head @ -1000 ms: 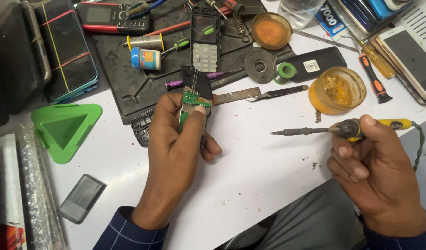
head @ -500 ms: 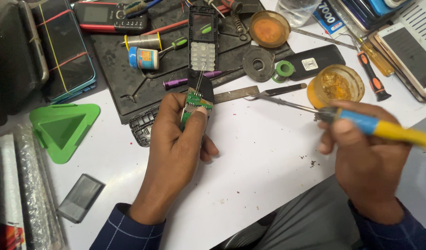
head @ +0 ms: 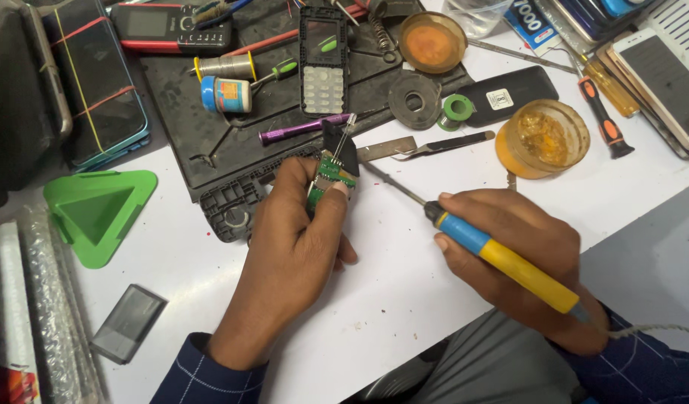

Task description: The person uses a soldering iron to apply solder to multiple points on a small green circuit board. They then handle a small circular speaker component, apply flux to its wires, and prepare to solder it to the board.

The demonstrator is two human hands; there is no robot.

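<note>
The left hand [head: 299, 232] pinches a green circuit board [head: 328, 178], the right hand [head: 524, 262] clasps a soldering iron [head: 501, 258] whose tip meets it, near an amber flux tub [head: 543, 138].

A blue packet [head: 535, 24] with white print lies at the top edge of the desk [head: 404, 299], right of centre. Below it, a small white label [head: 499, 99] sits on a black phone back [head: 509, 93]. A little round tin [head: 227, 94] on the black mat [head: 209, 142] wears a blue and orange label. Dark screens show on the red keypad phone [head: 146, 24], the rubber-banded smartphone [head: 97, 90] at left, and the white smartphone [head: 662, 75] at right.
</note>
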